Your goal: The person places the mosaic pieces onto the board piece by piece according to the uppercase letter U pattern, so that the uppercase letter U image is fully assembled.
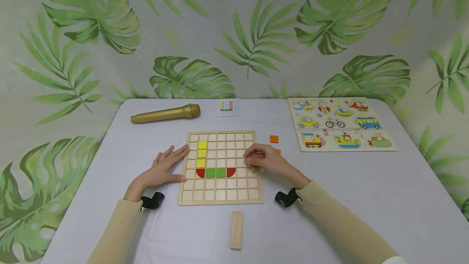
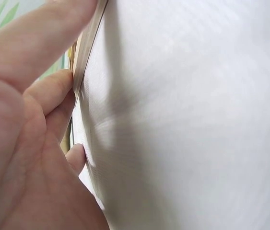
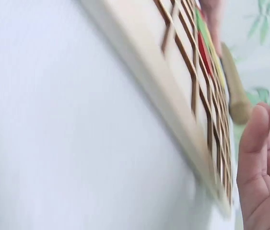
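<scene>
A wooden grid board (image 1: 221, 194) lies flat on the table. Set in it are a column of yellow square tiles (image 1: 202, 154), two green square tiles (image 1: 215, 172) and two red quarter-round tiles (image 1: 231, 172). My left hand (image 1: 161, 170) rests at the board's left edge, fingers spread and fairly straight, fingertips on the frame. Above the board's right columns is my right hand (image 1: 269, 160), fingers bent and thumb close to the index finger (image 3: 264, 158). I cannot tell whether a tile sits between them. Two orange square tiles (image 1: 274, 139) lie right of the board, one partly hidden behind the right hand.
A card with a coloured grid pattern (image 1: 228, 107) lies behind the board, a gold toy microphone (image 1: 165, 113) to its left. At the back right is a vehicle puzzle board (image 1: 342, 125). A plain wooden block (image 1: 236, 230) lies in front of the grid board.
</scene>
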Motion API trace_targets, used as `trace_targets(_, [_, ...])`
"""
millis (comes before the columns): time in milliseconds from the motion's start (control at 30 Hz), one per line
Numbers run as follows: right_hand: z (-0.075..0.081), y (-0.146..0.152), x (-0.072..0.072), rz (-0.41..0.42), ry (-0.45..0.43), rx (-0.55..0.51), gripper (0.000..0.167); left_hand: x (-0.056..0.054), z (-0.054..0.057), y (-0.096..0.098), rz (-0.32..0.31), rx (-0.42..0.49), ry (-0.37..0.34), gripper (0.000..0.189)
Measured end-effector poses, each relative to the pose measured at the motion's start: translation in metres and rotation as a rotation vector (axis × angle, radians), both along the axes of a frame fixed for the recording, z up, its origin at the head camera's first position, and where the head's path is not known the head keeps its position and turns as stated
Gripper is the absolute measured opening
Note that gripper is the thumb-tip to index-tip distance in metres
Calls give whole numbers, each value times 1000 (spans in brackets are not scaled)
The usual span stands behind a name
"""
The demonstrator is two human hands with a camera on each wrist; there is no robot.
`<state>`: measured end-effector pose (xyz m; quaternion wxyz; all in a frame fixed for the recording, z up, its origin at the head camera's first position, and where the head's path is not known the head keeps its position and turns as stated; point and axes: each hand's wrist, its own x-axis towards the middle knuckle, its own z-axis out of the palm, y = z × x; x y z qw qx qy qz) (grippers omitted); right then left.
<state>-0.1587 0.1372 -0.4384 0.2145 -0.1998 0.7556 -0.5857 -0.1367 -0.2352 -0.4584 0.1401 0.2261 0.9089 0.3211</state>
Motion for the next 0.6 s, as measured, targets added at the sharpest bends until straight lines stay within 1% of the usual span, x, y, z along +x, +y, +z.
trace_targets(167, [3,33,-4,-90,-4,15,27,0,0,1,-1,-4,-6,95])
trace_targets(333, [-1,62,-5,-167,-38,20,29,1,2,1,5,14,-16,94])
trace_targets(433, [-4,75,-5,-201,-56,22,28,1,2,0,5,10,-15,94])
trace_targets(600, [-7,89,-2,-227,-42,60,30,1,3,1,0,14,-11,93])
